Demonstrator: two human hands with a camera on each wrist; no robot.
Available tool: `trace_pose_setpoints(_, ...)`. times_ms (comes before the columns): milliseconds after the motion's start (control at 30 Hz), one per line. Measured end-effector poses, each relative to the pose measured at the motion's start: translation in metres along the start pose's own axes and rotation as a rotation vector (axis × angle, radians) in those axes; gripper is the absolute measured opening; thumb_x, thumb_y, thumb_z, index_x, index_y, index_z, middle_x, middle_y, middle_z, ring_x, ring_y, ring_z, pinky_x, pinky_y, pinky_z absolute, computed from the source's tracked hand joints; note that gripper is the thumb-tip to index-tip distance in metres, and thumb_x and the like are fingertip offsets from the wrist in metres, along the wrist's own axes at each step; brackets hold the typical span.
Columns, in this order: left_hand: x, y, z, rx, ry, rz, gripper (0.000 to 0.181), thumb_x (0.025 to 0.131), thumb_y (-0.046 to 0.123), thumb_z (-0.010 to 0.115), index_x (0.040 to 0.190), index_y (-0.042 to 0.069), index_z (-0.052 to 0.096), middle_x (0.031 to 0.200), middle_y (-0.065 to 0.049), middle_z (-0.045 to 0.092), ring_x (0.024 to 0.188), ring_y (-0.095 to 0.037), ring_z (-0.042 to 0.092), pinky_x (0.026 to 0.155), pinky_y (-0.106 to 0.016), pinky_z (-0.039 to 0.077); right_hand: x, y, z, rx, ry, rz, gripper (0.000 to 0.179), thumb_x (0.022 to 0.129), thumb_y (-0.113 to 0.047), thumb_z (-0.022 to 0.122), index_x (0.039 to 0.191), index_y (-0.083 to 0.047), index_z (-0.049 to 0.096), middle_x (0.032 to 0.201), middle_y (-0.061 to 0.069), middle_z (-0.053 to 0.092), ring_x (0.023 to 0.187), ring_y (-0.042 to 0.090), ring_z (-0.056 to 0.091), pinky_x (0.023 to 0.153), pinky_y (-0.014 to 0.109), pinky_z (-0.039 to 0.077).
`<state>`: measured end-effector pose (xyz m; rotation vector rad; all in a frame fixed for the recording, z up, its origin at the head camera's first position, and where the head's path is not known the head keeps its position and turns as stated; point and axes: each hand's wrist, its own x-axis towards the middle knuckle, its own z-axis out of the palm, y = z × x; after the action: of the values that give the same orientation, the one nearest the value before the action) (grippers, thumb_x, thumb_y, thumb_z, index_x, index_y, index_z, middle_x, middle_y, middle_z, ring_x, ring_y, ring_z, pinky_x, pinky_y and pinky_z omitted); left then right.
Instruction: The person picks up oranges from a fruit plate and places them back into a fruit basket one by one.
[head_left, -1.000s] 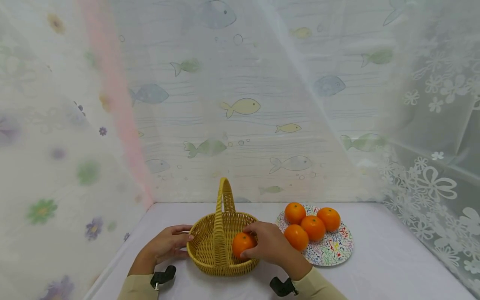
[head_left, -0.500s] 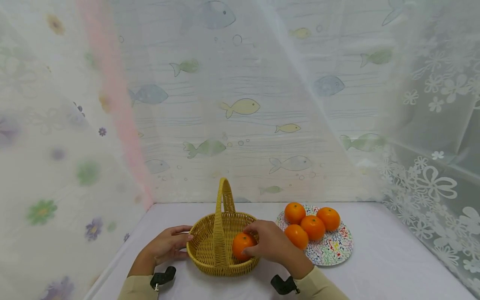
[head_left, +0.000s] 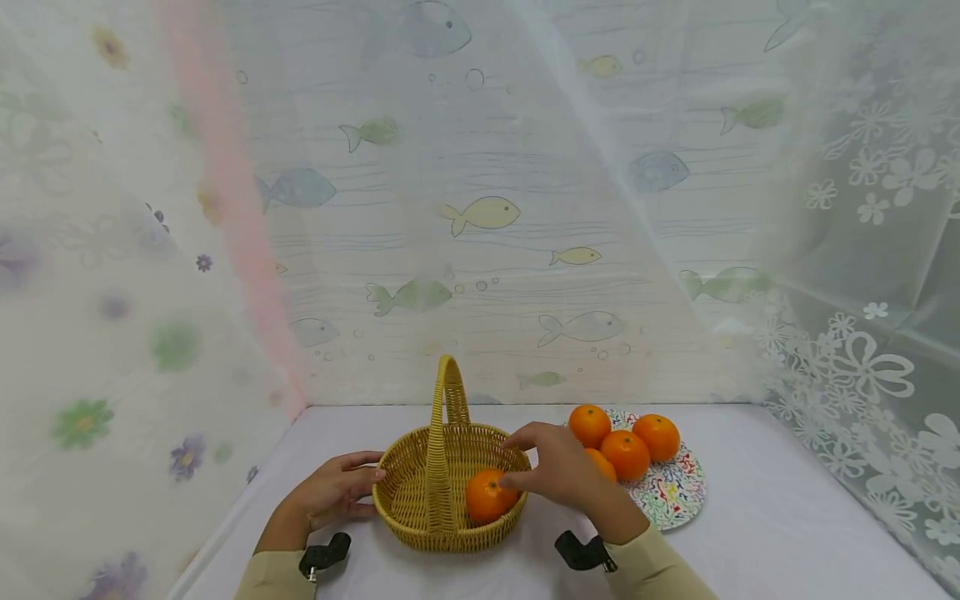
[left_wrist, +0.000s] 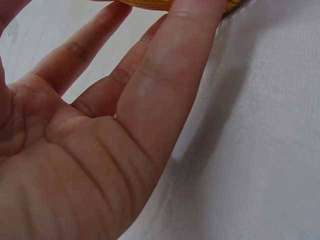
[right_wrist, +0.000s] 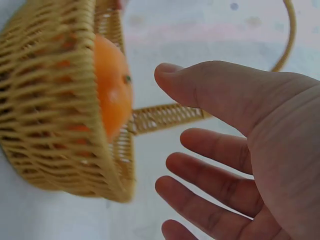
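A yellow wicker basket (head_left: 457,540) with a tall handle (head_left: 438,467) stands on the table. Inside its right half lies one orange (head_left: 489,498), stem upward. My left hand (head_left: 333,493) touches the basket's left side with its thumb and outstretched fingers; the left wrist view shows these fingers (left_wrist: 157,75) reaching the basket's edge. Over the right rim, my right hand (head_left: 566,471) has its thumb and fingers spread. From the right wrist, this hand (right_wrist: 250,150) shows a gap between its fingertips and the orange (right_wrist: 112,87), holding nothing.
To the right is a round plate (head_left: 678,504) with a colourful speckled pattern, bearing several oranges (head_left: 627,455); the right hand partly hides one. White cloth (head_left: 780,517) covers the table. Patterned curtains (head_left: 480,250) hang behind and at both sides.
My right hand has let go of the orange in the basket and drawn back right and slightly up, fingers spreading. The orange stays in the basket; my left hand keeps its place.
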<state>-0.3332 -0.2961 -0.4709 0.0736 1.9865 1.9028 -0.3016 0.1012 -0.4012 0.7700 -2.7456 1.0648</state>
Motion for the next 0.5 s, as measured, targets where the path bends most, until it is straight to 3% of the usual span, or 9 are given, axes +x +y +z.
trace_pose_setpoints(333, -0.002, 0.001, 0.001, -0.01, 0.001, -0.011, 0.071, 0.099, 0.027, 0.072, 0.156, 0.001, 0.039, 0.134, -0.008, 0.068, 0.114, -0.024, 0.069, 0.091, -0.053, 0.061, -0.001, 0.01, -0.025, 0.015, 0.094, 0.137, 0.044, 0.079, -0.039, 0.091, 0.117, -0.025, 0.075, 0.124, -0.004, 0.07, 0.118, 0.024, 0.064, 0.099, 0.05, 0.056)
trace_pose_setpoints(500, -0.002, 0.002, 0.001, -0.018, -0.004, -0.013, 0.07, 0.099, 0.027, 0.071, 0.156, 0.001, 0.038, 0.135, -0.009, 0.067, 0.116, -0.024, 0.069, 0.093, -0.054, 0.06, -0.004, 0.014, -0.041, 0.005, 0.156, 0.169, 0.041, 0.081, -0.036, 0.09, 0.118, -0.024, 0.076, 0.128, -0.001, 0.07, 0.118, 0.026, 0.065, 0.1, 0.053, 0.055)
